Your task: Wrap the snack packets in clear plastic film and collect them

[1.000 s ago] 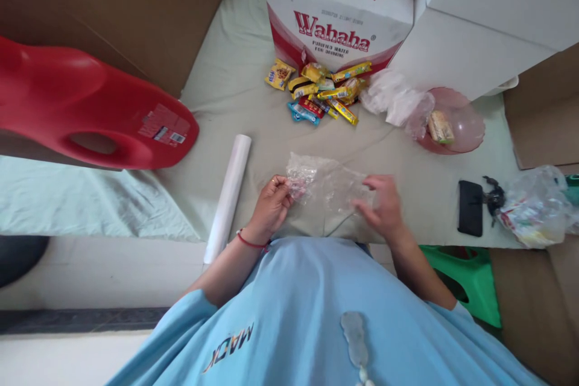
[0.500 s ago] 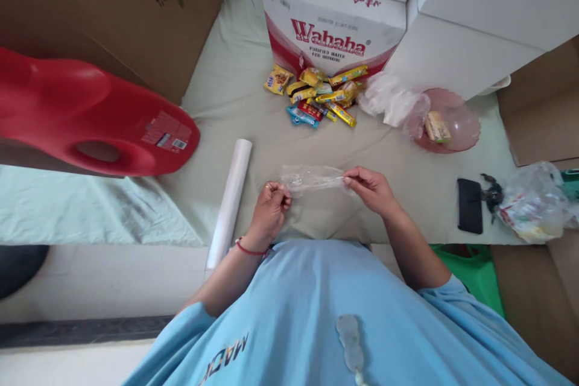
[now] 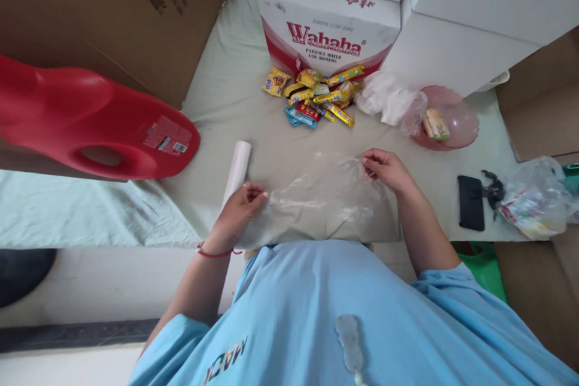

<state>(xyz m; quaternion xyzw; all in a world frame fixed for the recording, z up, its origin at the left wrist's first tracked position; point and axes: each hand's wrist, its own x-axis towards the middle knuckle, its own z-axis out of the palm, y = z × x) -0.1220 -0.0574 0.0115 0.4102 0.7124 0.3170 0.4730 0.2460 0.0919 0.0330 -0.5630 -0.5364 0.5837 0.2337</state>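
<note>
A thin clear plastic bag (image 3: 325, 190) is stretched between my hands, low over the cloth near the front edge. My left hand (image 3: 242, 208) pinches its left end, with a red string bracelet on the wrist. At the upper right corner of the bag, my right hand (image 3: 384, 169) grips it between thumb and fingers. A white roll (image 3: 237, 169), apparently of plastic bags, lies beside my left hand, which covers its lower part. Beyond the bag lies a pile of small wrapped snacks (image 3: 323, 96), mostly yellow, with a few blue and red ones.
Behind the snacks stands a Wahaha water carton (image 3: 332, 30). White plastic bags (image 3: 389, 96) and a pink bowl (image 3: 465, 123) holding a packet sit at the right, near a black phone (image 3: 470, 202). A large red jug (image 3: 104, 120) and a brown carton (image 3: 136, 18) occupy the left.
My hands have moved apart, the left one leftward toward the roll and the right one rightward and slightly up. The bag, narrow and bunched before, is now spread wide.
</note>
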